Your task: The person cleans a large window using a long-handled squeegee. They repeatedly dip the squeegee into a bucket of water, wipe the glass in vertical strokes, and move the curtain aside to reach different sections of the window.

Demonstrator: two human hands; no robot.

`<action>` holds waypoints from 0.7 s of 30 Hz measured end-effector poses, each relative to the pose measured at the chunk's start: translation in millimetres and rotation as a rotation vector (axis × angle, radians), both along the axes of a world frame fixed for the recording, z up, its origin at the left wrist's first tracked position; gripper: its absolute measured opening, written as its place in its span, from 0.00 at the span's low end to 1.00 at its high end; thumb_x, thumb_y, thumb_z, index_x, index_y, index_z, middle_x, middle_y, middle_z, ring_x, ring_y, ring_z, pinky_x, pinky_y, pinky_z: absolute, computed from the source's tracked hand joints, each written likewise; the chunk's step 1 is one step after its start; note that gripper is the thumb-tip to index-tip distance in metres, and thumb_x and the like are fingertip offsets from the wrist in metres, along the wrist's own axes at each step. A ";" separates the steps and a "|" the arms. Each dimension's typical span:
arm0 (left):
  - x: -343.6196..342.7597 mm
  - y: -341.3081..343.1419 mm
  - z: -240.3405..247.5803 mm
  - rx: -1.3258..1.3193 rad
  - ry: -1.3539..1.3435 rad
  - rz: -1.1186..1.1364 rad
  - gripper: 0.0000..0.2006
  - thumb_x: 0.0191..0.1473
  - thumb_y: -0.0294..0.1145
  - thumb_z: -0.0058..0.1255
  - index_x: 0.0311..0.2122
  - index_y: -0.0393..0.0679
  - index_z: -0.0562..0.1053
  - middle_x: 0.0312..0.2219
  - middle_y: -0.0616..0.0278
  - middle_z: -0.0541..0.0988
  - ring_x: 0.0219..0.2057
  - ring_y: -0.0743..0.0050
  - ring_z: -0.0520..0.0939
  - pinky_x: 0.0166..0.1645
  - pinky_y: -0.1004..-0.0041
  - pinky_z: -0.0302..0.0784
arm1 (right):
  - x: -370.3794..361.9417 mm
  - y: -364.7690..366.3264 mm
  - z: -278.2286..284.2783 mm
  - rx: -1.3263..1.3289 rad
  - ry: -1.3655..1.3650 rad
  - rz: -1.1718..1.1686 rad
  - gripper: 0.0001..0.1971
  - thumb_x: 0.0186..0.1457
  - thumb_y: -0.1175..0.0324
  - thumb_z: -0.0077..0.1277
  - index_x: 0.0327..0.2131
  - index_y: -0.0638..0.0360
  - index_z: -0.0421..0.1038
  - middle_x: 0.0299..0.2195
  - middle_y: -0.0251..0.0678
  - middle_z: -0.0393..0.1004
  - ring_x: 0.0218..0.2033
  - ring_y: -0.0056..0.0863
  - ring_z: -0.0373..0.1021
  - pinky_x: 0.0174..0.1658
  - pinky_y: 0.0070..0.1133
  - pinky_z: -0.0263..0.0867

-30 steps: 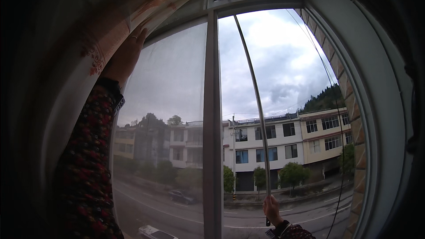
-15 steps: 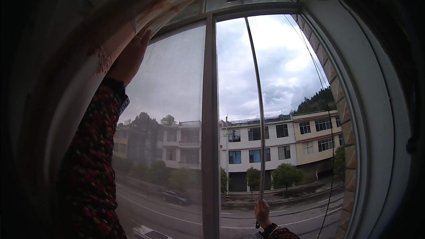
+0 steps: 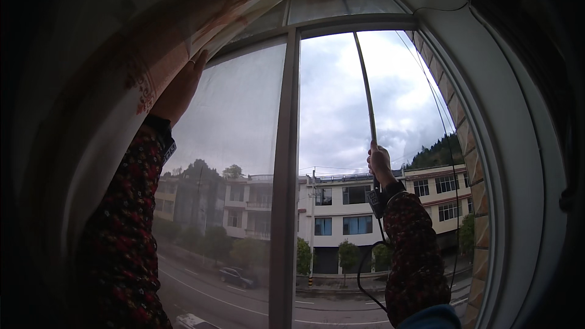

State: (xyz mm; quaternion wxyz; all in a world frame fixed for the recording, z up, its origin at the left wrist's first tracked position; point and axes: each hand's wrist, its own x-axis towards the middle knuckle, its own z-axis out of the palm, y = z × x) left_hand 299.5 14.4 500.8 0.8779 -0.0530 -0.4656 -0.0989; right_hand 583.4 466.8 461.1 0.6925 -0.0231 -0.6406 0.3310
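My right hand point(image 3: 380, 164) is wrapped round the lower part of a long thin pole point(image 3: 366, 88), held nearly upright in front of the open window half. The pole runs up to the top of the window frame point(image 3: 359, 23); its upper end is hidden. A small black device point(image 3: 375, 202) sits at my right wrist, and a black cord point(image 3: 359, 277) loops below it. High on the left, my left hand point(image 3: 183, 92) holds back a light curtain point(image 3: 161, 64) with a red pattern. Its fingertips are partly covered by the cloth. My left wrist carries a dark band point(image 3: 159, 123).
A hazy glass pane point(image 3: 228, 109) fills the left half, beside a grey upright frame bar point(image 3: 284, 176). On the right stand the white window jamb point(image 3: 469, 128) and a tiled outer wall point(image 3: 481, 225). Outside are a road point(image 3: 244, 301), a car point(image 3: 236, 277) and pale buildings point(image 3: 341, 231).
My right hand has risen from the bottom of the view to mid-height with the pole, and its forearm now shows. My left hand stays at the curtain. The view has shifted slightly.
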 end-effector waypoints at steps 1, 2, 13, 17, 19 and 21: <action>2.7 1.6 -2.1 0.023 0.005 0.006 0.21 0.55 0.22 0.40 0.55 0.40 0.61 0.51 0.53 0.69 0.38 0.66 0.78 0.45 0.73 0.77 | 0.4 2.1 -2.7 0.006 0.047 -0.068 0.22 0.61 0.47 0.33 0.23 0.52 0.59 0.10 0.22 0.53 0.07 0.14 0.50 0.09 0.18 0.46; 5.5 1.3 -3.3 0.044 0.011 0.025 0.20 0.56 0.23 0.40 0.55 0.40 0.61 0.51 0.53 0.69 0.40 0.67 0.77 0.46 0.73 0.76 | -2.6 7.9 -9.6 0.031 0.063 -0.088 0.22 0.61 0.46 0.33 0.23 0.52 0.59 0.10 0.23 0.54 0.07 0.14 0.50 0.09 0.18 0.46; 13.2 22.5 1.4 -0.139 0.045 -0.583 0.23 0.63 0.44 0.30 0.56 0.38 0.60 0.51 0.51 0.68 0.51 0.63 0.71 0.57 0.70 0.64 | 43.0 100.9 -404.7 -0.060 0.130 -0.034 0.17 0.62 0.58 0.40 0.22 0.56 0.61 0.13 0.24 0.58 0.14 0.11 0.56 0.16 0.16 0.50; 17.9 34.3 -2.3 -0.073 0.165 -0.568 0.22 0.63 0.42 0.30 0.56 0.39 0.60 0.52 0.52 0.67 0.51 0.62 0.70 0.56 0.71 0.66 | 67.6 115.1 -425.2 -0.123 0.135 -0.257 0.17 0.62 0.59 0.39 0.21 0.55 0.61 0.12 0.24 0.58 0.13 0.11 0.55 0.15 0.17 0.49; 18.4 41.1 -6.1 -0.159 0.169 -0.818 0.22 0.64 0.42 0.29 0.57 0.39 0.59 0.52 0.51 0.67 0.53 0.61 0.68 0.58 0.71 0.64 | 85.0 124.2 -354.6 -0.015 0.131 -0.120 0.17 0.62 0.55 0.39 0.22 0.51 0.59 0.12 0.21 0.53 0.10 0.10 0.51 0.12 0.14 0.45; 17.5 45.8 -7.3 -0.113 0.130 -0.604 0.22 0.64 0.41 0.29 0.57 0.39 0.59 0.53 0.50 0.66 0.53 0.62 0.68 0.58 0.71 0.64 | 95.7 123.4 -254.3 0.089 0.173 -0.240 0.17 0.62 0.54 0.39 0.23 0.52 0.60 0.11 0.22 0.54 0.09 0.11 0.50 0.11 0.15 0.45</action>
